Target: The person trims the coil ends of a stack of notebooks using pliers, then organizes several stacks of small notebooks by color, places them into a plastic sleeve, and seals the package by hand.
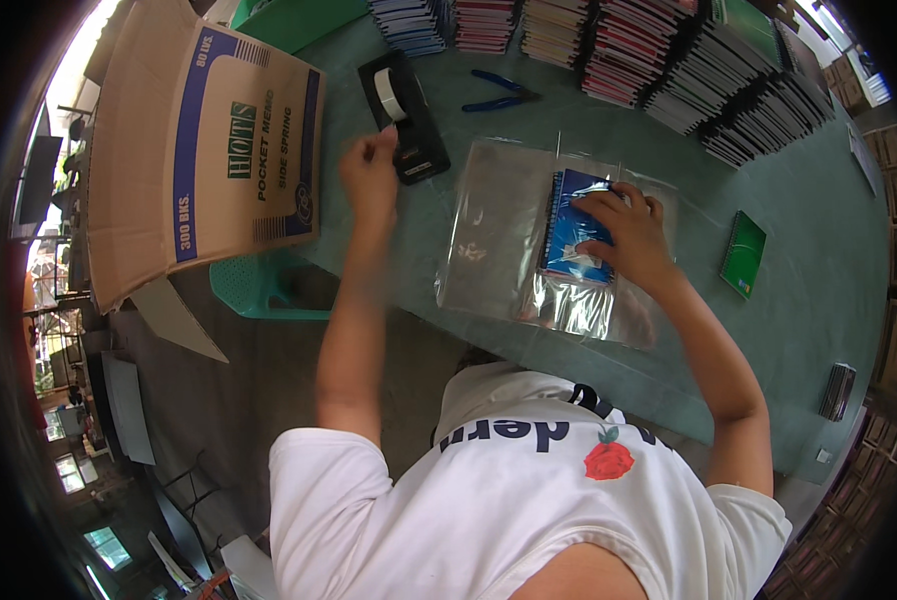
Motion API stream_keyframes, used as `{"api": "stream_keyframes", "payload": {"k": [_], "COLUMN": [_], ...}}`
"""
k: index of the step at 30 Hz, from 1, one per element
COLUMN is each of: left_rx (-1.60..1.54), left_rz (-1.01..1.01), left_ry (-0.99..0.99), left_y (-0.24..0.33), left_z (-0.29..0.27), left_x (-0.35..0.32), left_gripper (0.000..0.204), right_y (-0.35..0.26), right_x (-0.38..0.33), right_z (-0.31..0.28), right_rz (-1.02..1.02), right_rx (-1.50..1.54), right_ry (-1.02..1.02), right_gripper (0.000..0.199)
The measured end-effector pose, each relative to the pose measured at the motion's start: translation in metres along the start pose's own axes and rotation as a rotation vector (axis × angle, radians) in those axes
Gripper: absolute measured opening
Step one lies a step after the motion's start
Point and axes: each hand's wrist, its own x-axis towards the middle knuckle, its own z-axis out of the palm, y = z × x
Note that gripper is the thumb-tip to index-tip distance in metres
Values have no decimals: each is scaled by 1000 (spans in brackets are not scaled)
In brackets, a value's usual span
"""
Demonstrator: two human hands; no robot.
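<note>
My left hand [371, 172] is closed in a pinch beside a black tape dispenser [424, 150]. A pale roll of tape [389, 95] sits in the dispenser. Whatever is between those fingertips is too small to make out. On the table a blue spiral notebook [566, 225] lies on a clear plastic sheet [489, 235], with plastic folded over it. My right hand [631, 235] rests on the notebook and its wrap from the right, fingers spread and thumb apart, covering part of the cover.
Blue-handled pliers [499, 103] lie beyond the plastic. Tall stacks of notebooks [634, 50] line the far edge. A green notebook [744, 255] lies at right. A large cardboard box [249, 150] stands at left, above a green plastic stool [259, 290]. A small dark stack [839, 392] sits near the right edge.
</note>
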Motion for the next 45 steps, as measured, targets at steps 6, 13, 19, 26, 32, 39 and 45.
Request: {"api": "stream_keyframes", "payload": {"k": [6,13,19,26,32,39,45], "left_rx": [513,658,765,119,-85,-99,-202], "left_rz": [-67,398,437,-276,127,100,43], "left_ry": [-408,-1124,-1061,-913,-793,-1104,-1062], "left_y": [-8,57,75,41,63,72,44], "left_z": [-26,90,141,100,77,85,101], "left_x": [-9,-72,-90,-93,-109,-115,-113], "left_gripper": [23,34,47,61,86,86,87], "right_y": [11,13,12,23,-4,-7,-11], "right_x": [0,2,3,-22,-41,-39,-20], "right_z": [6,6,6,37,-6,13,29], "right_rz": [97,129,141,660,442,193,284], "right_rx": [127,193,176,1429,1096,1147,1281], "right_ry": [-5,-28,-35,269,372,377,477], "right_gripper": [100,102,106,92,86,81,68]}}
